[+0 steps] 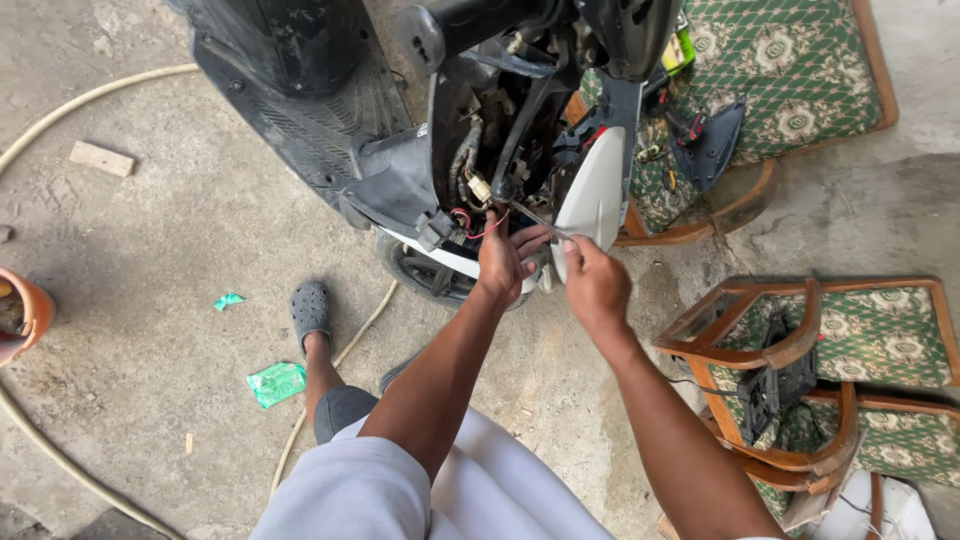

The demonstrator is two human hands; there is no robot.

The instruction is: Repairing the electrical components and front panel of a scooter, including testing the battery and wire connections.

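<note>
A partly stripped scooter (330, 110) stands in front of me, its black floorboard at the left and exposed wiring (470, 185) in the opened front. My left hand (505, 258) reaches into the wiring area, fingers curled near a thin red wire (488, 228). My right hand (592, 278) is closed on a thin metal tool (540, 218) that points up-left toward the wiring. It sits just below a white body panel (592, 195). The tool's tip is hidden among the parts.
Wooden chairs with green patterned cushions (880, 330) stand at the right and back right, with black plastic scooter parts (705, 145) lying on them. A pale hose (90, 100) curves over the concrete floor. A wood scrap (100, 158), green wrappers (276, 383) and an orange pot (25, 315) lie left.
</note>
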